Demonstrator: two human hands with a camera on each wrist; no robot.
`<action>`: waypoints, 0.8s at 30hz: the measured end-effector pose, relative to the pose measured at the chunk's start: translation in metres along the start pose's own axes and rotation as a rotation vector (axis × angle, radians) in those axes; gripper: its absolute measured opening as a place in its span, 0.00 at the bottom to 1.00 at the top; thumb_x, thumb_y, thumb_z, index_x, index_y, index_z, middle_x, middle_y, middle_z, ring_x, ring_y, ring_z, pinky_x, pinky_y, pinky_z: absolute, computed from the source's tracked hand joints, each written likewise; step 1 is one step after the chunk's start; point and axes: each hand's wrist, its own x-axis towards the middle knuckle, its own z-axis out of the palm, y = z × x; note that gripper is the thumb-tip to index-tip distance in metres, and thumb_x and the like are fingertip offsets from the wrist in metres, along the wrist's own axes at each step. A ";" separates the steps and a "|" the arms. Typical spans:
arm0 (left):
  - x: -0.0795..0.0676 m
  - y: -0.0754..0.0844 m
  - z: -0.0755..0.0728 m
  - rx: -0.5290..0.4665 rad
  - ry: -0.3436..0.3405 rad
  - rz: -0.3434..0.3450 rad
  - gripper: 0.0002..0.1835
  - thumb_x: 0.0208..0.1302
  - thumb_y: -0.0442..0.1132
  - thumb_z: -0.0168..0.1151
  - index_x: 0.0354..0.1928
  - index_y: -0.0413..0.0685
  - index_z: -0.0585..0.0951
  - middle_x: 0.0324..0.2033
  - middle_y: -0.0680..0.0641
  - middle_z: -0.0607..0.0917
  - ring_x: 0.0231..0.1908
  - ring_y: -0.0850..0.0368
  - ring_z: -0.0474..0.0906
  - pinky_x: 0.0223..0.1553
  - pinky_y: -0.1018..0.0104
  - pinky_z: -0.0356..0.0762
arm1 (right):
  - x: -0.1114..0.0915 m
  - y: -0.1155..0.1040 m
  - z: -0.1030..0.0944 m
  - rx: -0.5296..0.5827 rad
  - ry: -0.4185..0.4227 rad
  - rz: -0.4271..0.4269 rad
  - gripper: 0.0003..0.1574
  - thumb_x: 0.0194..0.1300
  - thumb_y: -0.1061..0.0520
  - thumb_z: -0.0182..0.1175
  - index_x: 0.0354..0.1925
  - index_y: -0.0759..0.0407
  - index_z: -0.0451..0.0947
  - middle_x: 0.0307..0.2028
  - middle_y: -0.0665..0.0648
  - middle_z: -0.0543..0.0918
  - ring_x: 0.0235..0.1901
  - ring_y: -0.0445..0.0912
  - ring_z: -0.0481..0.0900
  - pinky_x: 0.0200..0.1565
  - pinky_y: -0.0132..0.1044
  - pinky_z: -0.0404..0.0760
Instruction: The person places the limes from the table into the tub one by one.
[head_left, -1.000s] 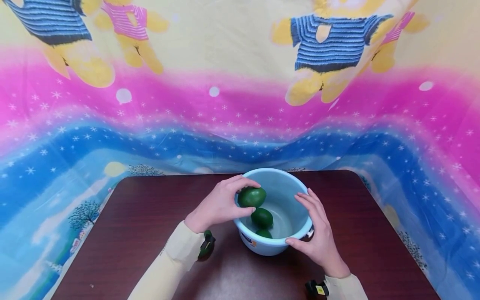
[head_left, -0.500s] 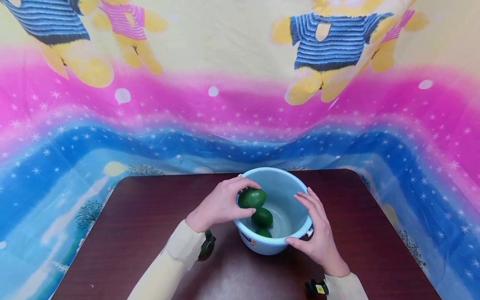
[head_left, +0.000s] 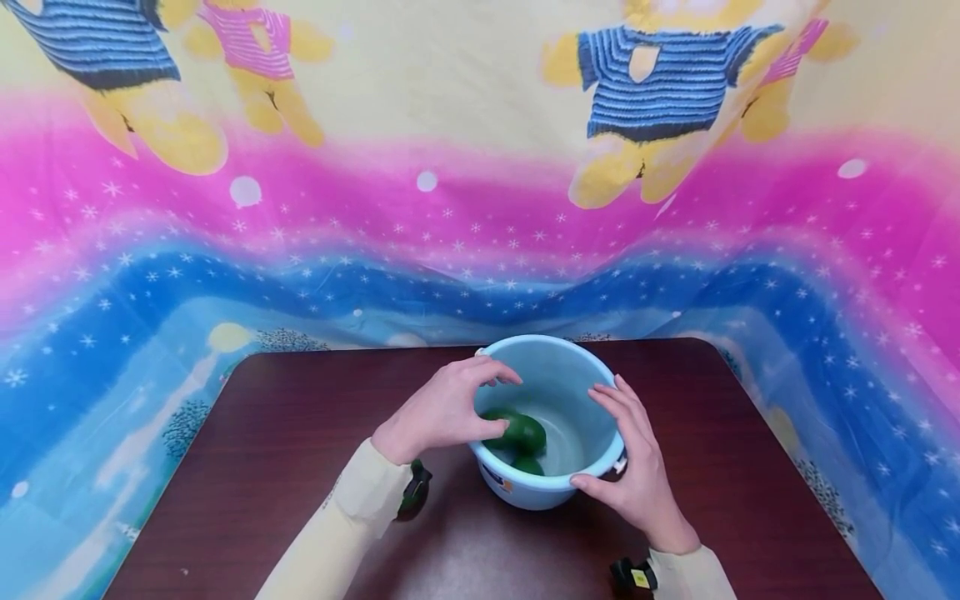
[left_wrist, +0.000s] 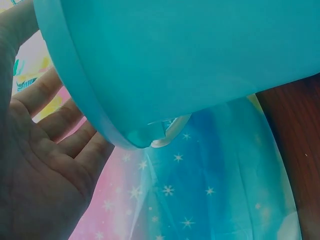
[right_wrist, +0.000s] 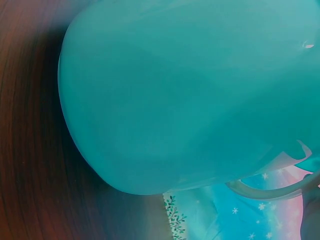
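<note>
A light blue bucket (head_left: 525,492) stands upright on the table, its mouth facing up. Inside it, at the left, lie several glossy dark green oval fruits (head_left: 529,435), which look like avocados; one is partly hidden behind my left thumb. My left hand (head_left: 450,408) reaches over the bucket's left rim, thumb and fingers spread apart with nothing between them. In the left wrist view, the palm of that hand (left_wrist: 45,155) shows beside the rim, fingertips hidden behind it. My right hand (head_left: 637,458) holds the rim on the right, fingers over the edge and thumb at the front.
The dark brown wooden table (head_left: 300,467) spreads around the bucket. Behind it hangs a printed cloth (head_left: 480,225) with bears and snowflakes. A white handle (right_wrist: 270,192) hangs from the bucket. A dark rounded object (head_left: 412,492) sits at my left wrist.
My left hand has let go of the upper green fruit, which has dropped down among the others in the bucket. The right hand and the bucket have stayed in place.
</note>
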 end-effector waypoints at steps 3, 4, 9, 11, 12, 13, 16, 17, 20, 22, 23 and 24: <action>0.000 0.000 0.000 0.007 0.008 0.001 0.27 0.52 0.44 0.79 0.56 0.57 0.83 0.51 0.59 0.81 0.48 0.63 0.76 0.42 0.67 0.81 | 0.000 0.000 0.000 0.003 0.002 -0.004 0.64 0.39 0.48 0.84 0.74 0.52 0.68 0.72 0.55 0.66 0.76 0.57 0.48 0.65 0.30 0.60; 0.000 0.000 0.000 0.006 0.014 0.006 0.27 0.52 0.44 0.79 0.56 0.57 0.83 0.51 0.59 0.81 0.48 0.63 0.76 0.43 0.66 0.82 | 0.000 0.000 0.000 0.004 0.002 -0.006 0.64 0.39 0.48 0.84 0.74 0.52 0.68 0.72 0.56 0.66 0.76 0.57 0.48 0.65 0.30 0.60; -0.002 -0.003 -0.001 -0.013 0.057 0.045 0.27 0.53 0.47 0.79 0.57 0.57 0.83 0.51 0.58 0.81 0.49 0.61 0.76 0.43 0.62 0.83 | 0.001 0.000 0.000 0.002 0.001 -0.011 0.64 0.39 0.48 0.84 0.74 0.52 0.68 0.72 0.56 0.66 0.76 0.57 0.48 0.65 0.29 0.61; -0.002 -0.004 -0.001 -0.024 0.083 0.064 0.27 0.55 0.47 0.78 0.58 0.57 0.82 0.52 0.55 0.82 0.49 0.58 0.77 0.44 0.60 0.84 | 0.001 0.000 0.000 0.000 0.001 -0.011 0.64 0.39 0.48 0.84 0.74 0.52 0.68 0.72 0.55 0.66 0.76 0.57 0.48 0.64 0.29 0.62; -0.003 -0.004 -0.002 -0.030 0.096 0.073 0.27 0.55 0.48 0.78 0.58 0.56 0.82 0.52 0.54 0.82 0.50 0.56 0.78 0.44 0.59 0.84 | 0.000 0.000 0.000 0.000 0.001 -0.009 0.64 0.39 0.48 0.84 0.74 0.52 0.68 0.72 0.55 0.66 0.76 0.57 0.48 0.65 0.29 0.61; -0.003 -0.005 -0.002 -0.034 0.110 0.082 0.27 0.56 0.48 0.78 0.58 0.54 0.82 0.52 0.53 0.82 0.50 0.54 0.78 0.44 0.57 0.84 | 0.000 0.000 0.000 -0.001 0.001 -0.008 0.64 0.39 0.48 0.84 0.74 0.52 0.68 0.72 0.55 0.66 0.76 0.57 0.48 0.65 0.28 0.61; -0.005 -0.005 -0.004 -0.035 0.148 0.095 0.26 0.58 0.48 0.77 0.59 0.54 0.82 0.53 0.54 0.82 0.50 0.52 0.79 0.45 0.57 0.84 | 0.000 0.000 0.000 -0.001 0.000 -0.004 0.64 0.39 0.49 0.84 0.74 0.51 0.68 0.72 0.55 0.66 0.76 0.57 0.48 0.64 0.28 0.62; -0.005 -0.005 -0.005 -0.036 0.158 0.095 0.26 0.59 0.48 0.77 0.59 0.54 0.82 0.52 0.55 0.81 0.50 0.53 0.78 0.44 0.57 0.84 | 0.000 0.000 0.000 -0.001 -0.001 -0.003 0.64 0.39 0.49 0.84 0.74 0.51 0.68 0.72 0.55 0.66 0.76 0.57 0.48 0.64 0.28 0.62; -0.007 -0.006 -0.008 -0.041 0.180 0.093 0.26 0.59 0.49 0.76 0.59 0.57 0.82 0.53 0.59 0.81 0.51 0.54 0.79 0.44 0.58 0.84 | 0.000 0.000 0.000 -0.002 -0.001 0.000 0.64 0.38 0.50 0.84 0.74 0.51 0.68 0.72 0.55 0.66 0.76 0.57 0.48 0.64 0.28 0.62; -0.008 -0.006 -0.010 -0.052 0.186 0.092 0.26 0.60 0.49 0.76 0.60 0.58 0.82 0.53 0.59 0.81 0.52 0.55 0.79 0.45 0.59 0.84 | 0.000 -0.001 0.000 -0.004 -0.002 0.000 0.64 0.38 0.50 0.84 0.74 0.51 0.68 0.72 0.55 0.66 0.76 0.57 0.49 0.64 0.28 0.63; -0.009 -0.006 -0.011 -0.058 0.188 0.090 0.27 0.59 0.49 0.76 0.60 0.58 0.81 0.54 0.59 0.81 0.52 0.54 0.79 0.45 0.59 0.84 | 0.000 -0.001 0.000 -0.005 -0.001 0.000 0.64 0.38 0.50 0.84 0.74 0.51 0.68 0.72 0.55 0.66 0.76 0.56 0.49 0.64 0.28 0.63; -0.009 -0.007 -0.011 -0.061 0.189 0.089 0.27 0.59 0.49 0.76 0.61 0.58 0.81 0.54 0.58 0.81 0.52 0.54 0.80 0.45 0.59 0.84 | 0.000 -0.001 0.000 -0.005 -0.002 0.001 0.64 0.38 0.50 0.84 0.74 0.51 0.68 0.72 0.55 0.66 0.76 0.56 0.49 0.64 0.28 0.63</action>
